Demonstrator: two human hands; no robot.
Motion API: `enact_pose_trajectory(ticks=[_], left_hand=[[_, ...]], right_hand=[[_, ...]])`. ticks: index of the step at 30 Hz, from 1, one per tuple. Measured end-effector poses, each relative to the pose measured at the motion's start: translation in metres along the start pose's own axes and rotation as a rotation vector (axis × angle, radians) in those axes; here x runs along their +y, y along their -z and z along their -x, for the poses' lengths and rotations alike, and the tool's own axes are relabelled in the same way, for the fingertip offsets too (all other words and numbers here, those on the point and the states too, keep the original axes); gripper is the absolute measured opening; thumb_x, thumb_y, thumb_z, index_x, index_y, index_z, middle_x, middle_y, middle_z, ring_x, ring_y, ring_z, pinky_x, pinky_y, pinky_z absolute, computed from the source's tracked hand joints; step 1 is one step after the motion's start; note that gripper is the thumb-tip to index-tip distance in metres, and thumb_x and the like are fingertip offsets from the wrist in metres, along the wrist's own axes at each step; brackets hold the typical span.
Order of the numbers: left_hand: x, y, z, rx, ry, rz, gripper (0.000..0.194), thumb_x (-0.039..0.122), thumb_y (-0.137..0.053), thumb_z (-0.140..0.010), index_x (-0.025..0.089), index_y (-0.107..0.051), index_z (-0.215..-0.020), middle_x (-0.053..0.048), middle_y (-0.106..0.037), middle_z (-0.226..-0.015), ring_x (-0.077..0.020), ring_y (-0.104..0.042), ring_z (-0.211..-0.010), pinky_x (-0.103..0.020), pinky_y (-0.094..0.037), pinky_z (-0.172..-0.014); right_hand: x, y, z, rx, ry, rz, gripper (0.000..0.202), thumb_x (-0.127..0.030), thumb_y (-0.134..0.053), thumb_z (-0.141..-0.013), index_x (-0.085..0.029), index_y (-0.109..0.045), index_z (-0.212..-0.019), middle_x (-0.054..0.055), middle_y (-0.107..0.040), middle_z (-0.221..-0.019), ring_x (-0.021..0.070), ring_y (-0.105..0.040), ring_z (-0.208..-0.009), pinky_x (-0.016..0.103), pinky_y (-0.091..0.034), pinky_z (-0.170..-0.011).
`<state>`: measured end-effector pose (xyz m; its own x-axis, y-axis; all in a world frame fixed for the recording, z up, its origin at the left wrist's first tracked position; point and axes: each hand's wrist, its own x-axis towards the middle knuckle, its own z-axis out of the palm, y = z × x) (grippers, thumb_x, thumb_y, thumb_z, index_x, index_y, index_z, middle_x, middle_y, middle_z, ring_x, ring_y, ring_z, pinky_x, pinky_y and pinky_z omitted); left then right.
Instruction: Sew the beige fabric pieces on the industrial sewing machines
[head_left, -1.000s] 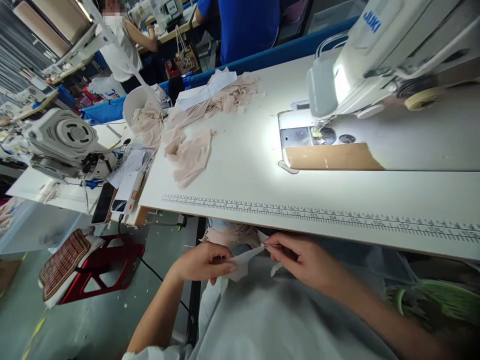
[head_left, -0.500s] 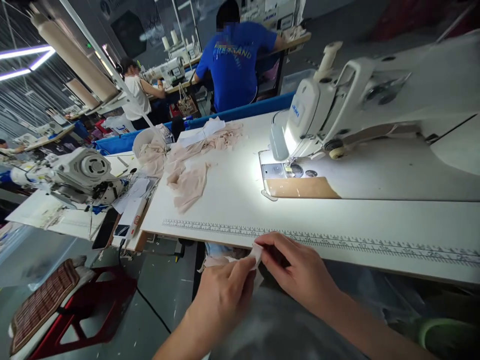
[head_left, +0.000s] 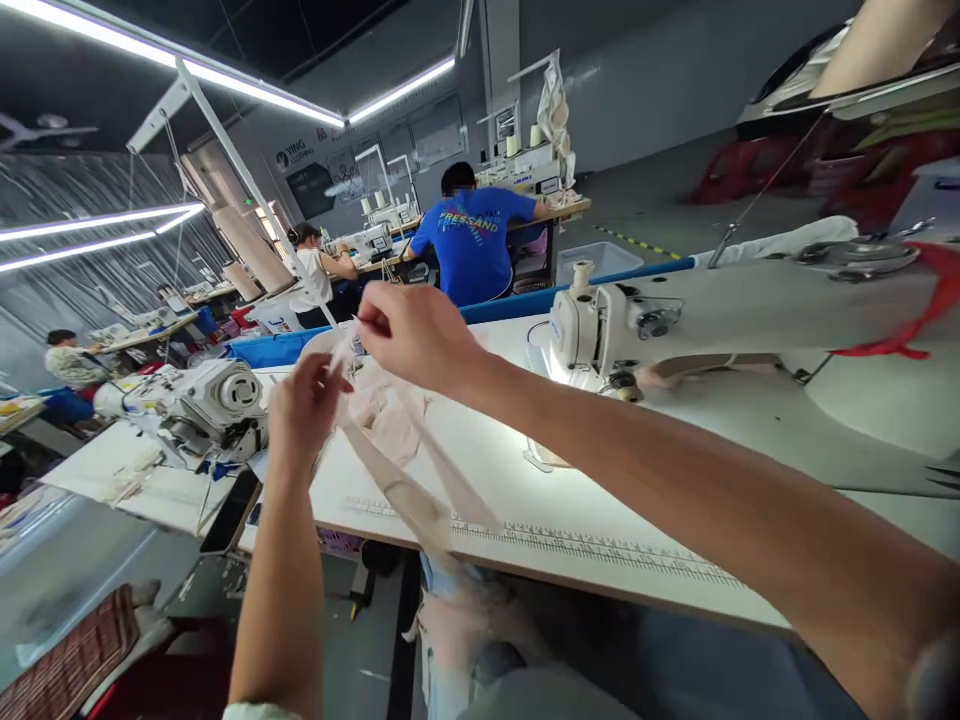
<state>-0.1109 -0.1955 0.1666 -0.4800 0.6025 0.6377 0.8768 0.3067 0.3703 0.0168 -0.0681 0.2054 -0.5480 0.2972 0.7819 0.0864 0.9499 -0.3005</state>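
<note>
A long, pale beige fabric strip (head_left: 394,485) is raised above the white sewing table (head_left: 480,450), its lower part hanging past the front edge. My left hand (head_left: 304,410) pinches it near the top. Just above and to the right, my right hand (head_left: 412,335) has its fingers closed on the upper end of the same strip. Motion blurs the fabric slightly. Behind the hanging strip, loose beige fabric pieces (head_left: 379,405) lie on the table. A white sewing machine (head_left: 592,325) with its lamp lit stands to the right, partly covered by my right forearm.
A second sewing machine (head_left: 206,400) stands on the left table, with a dark phone (head_left: 232,512) near its corner. Printed ruler markings (head_left: 570,542) run along the front edge. A person in blue (head_left: 472,245) sits beyond. A patterned cushion (head_left: 82,650) is lower left.
Both hands have risen from the table's front edge to above its far left part, drawing the strip up. The view has tilted upward, showing more of the room.
</note>
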Motion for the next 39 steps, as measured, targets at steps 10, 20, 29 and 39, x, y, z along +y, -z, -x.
enact_pose_trajectory(ticks=[10, 20, 29, 39], left_hand=[[0.022, -0.064, -0.031, -0.119, -0.248, -0.285, 0.022, 0.019, -0.049, -0.094, 0.018, -0.063, -0.111, -0.011, -0.071, -0.095, -0.0286, -0.067, -0.091, -0.037, -0.050, -0.077], [0.055, -0.196, 0.081, -0.555, -0.789, 0.062, 0.043, 0.008, -0.055, -0.086, 0.020, -0.050, -0.126, -0.009, -0.062, -0.127, -0.0245, -0.059, -0.113, -0.040, -0.055, -0.091], [0.067, -0.206, 0.098, -0.422, -1.081, 0.174, 0.016, 0.018, -0.043, -0.100, 0.014, -0.059, -0.103, -0.007, -0.067, -0.097, -0.0208, -0.062, -0.088, -0.034, -0.055, -0.075], [0.074, -0.207, 0.089, -0.522, -0.717, 0.488, 0.024, 0.031, -0.044, -0.099, 0.017, -0.063, -0.097, -0.010, -0.068, -0.094, -0.0217, -0.062, -0.085, -0.037, -0.054, -0.075]], right_hand=[[0.061, -0.010, 0.084, 0.242, -0.361, 0.025, 0.013, -0.022, -0.049, -0.091, -0.023, -0.041, -0.080, -0.001, -0.059, -0.070, 0.0155, -0.061, -0.065, 0.025, -0.037, -0.061], [0.114, 0.009, 0.252, -0.104, -0.627, 0.296, 0.009, -0.021, -0.045, -0.087, -0.023, -0.047, -0.080, 0.001, -0.063, -0.066, 0.0191, -0.060, -0.056, 0.027, -0.030, -0.051], [0.129, 0.044, 0.261, -0.301, -0.474, 0.218, 0.017, -0.021, -0.051, -0.090, -0.021, -0.060, -0.104, 0.004, -0.067, -0.083, 0.0184, -0.062, -0.066, 0.027, -0.043, -0.057], [0.145, 0.059, 0.256, -0.398, -0.277, 0.170, 0.030, -0.015, -0.045, -0.091, -0.022, -0.066, -0.111, 0.006, -0.070, -0.098, 0.0158, -0.061, -0.067, 0.026, -0.044, -0.059]])
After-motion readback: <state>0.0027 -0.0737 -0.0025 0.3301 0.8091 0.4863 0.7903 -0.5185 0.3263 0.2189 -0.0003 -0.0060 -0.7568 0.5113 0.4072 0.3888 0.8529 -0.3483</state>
